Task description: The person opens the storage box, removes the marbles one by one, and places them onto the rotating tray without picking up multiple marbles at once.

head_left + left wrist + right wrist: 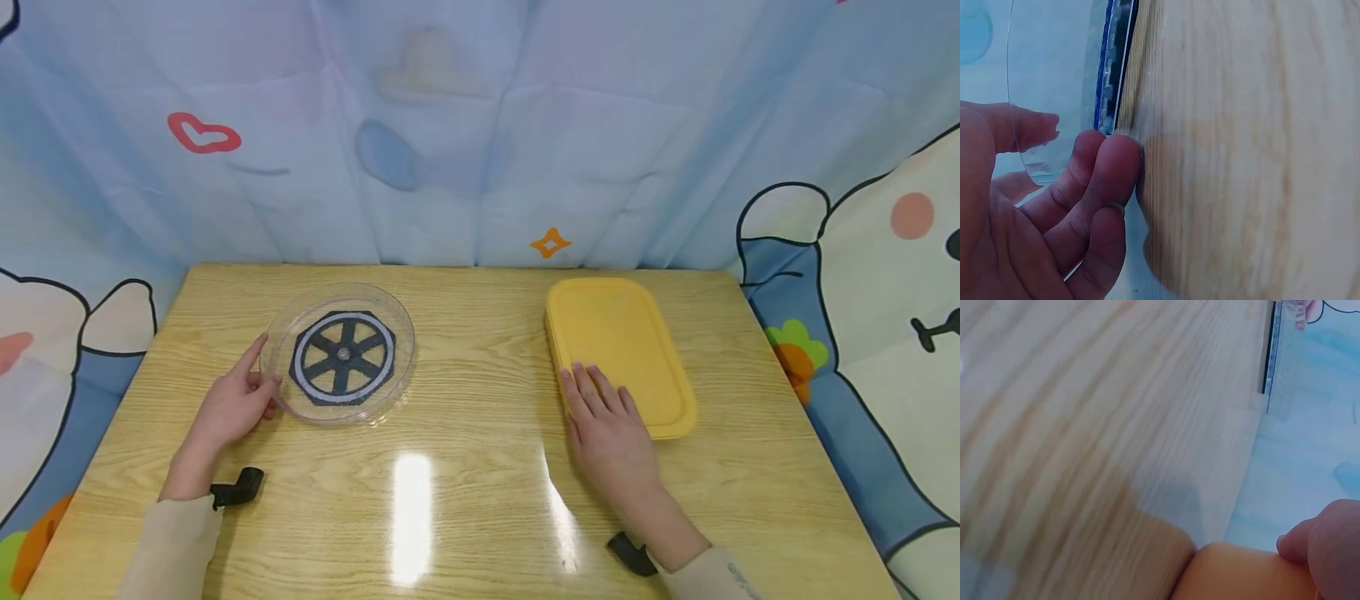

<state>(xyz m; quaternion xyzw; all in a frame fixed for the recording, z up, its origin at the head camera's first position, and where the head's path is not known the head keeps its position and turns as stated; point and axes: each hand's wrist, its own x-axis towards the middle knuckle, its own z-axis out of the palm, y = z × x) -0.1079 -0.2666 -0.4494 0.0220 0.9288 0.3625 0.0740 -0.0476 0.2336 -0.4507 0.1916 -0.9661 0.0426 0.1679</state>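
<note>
A clear round dish stands at the left of the table, with a dark six-spoked wheel-like piece and a pale ring showing in it. My left hand holds the dish by its near-left edge. In the left wrist view, the fingers curl at the dish's base, beside its clear wall. At the right lies a yellow rectangular box with a lid. My right hand rests on its near-left part, fingers straight across the lid. The right wrist view shows only part of this hand above the box corner.
Both things stand on a wood-grain table, apart from each other. A blue patterned curtain hangs along the back edge and sides. Black wrist mounts stick out beside both sleeves.
</note>
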